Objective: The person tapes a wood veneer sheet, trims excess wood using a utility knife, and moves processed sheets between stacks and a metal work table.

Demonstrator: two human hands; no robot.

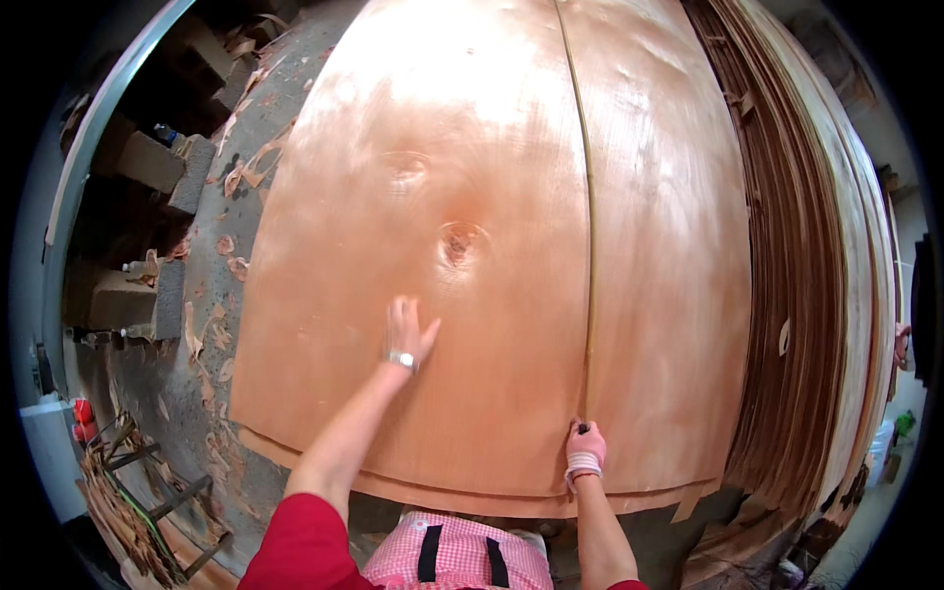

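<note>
A large reddish-brown wood veneer sheet (pixel 472 383) lies in front of me, with a round knot left of its middle. My left hand (pixel 408 329), bare and with a wristwatch (pixel 401 360), is over the sheet's near left part; its fingers are stretched out, slightly blurred, and hold nothing. Whether it touches the wood I cannot tell. Near the front edge my right hand (pixel 586 447), in a pink and white glove, is closed round the near end of a long thin stick (pixel 591 265). The stick runs away from me across the sheet to the far edge of view.
Another sheet edge (pixel 442 500) shows underneath at the front. On the right stands a tall stack of veneer sheets (pixel 801 275). To the left, concrete blocks (pixel 147 162) and veneer scraps (pixel 236 265) lie on the floor, with a metal frame (pixel 167 501) at the lower left.
</note>
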